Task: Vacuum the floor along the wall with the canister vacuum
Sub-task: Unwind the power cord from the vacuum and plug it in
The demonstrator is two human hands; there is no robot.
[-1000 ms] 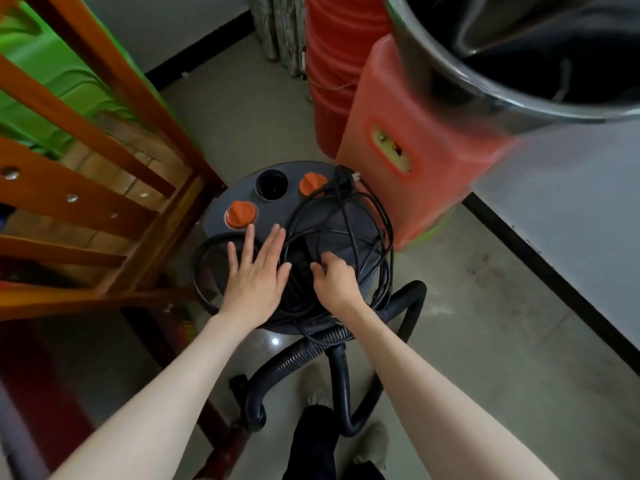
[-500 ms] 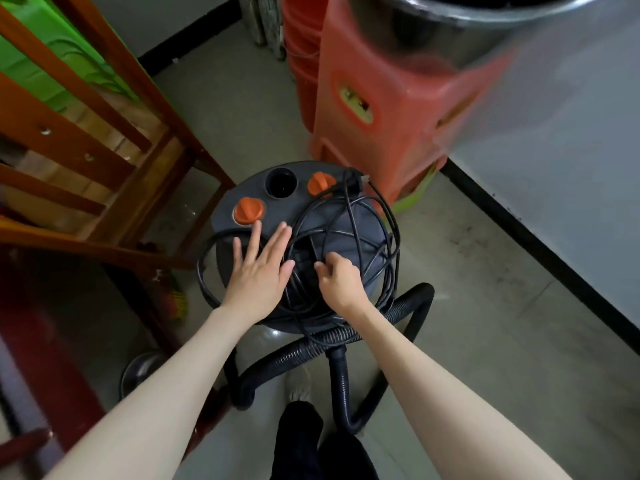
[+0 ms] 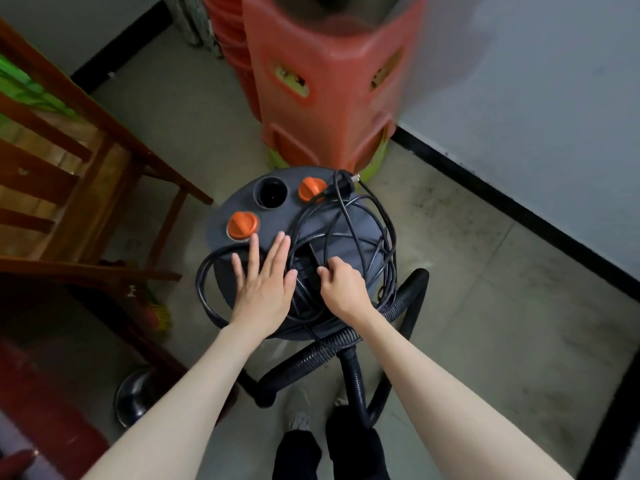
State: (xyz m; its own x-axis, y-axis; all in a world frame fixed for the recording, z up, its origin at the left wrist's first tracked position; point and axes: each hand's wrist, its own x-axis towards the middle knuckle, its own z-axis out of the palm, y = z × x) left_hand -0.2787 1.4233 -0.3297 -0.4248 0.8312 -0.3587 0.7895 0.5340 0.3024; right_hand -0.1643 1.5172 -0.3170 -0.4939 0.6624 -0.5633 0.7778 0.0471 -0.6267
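Observation:
A dark grey canister vacuum (image 3: pixel 360 233) with two orange knobs stands on the concrete floor in front of me. A black power cord (image 3: pixel 349 223) lies coiled in loose loops over its round lid, plug at the far edge. My left hand (image 3: pixel 263 278) rests flat on the lid with straight fingers. My right hand (image 3: pixel 343 289) curls its fingers into the cord bundle at the lid's centre and grips it. A black ribbed hose (image 3: pixel 412 306) loops around the canister's near side down to my feet.
Stacked red plastic stools (image 3: pixel 329 84) stand just beyond the vacuum against the white wall (image 3: pixel 536 116) with a black baseboard. A wooden chair frame (image 3: pixel 79 161) crowds the left. A metal bowl (image 3: pixel 133 396) sits on the floor at lower left.
My view has dropped and drawn back, so the stools sit higher in the frame. Both hands stay on the lid; the right fingers have dug a little further into the cord.

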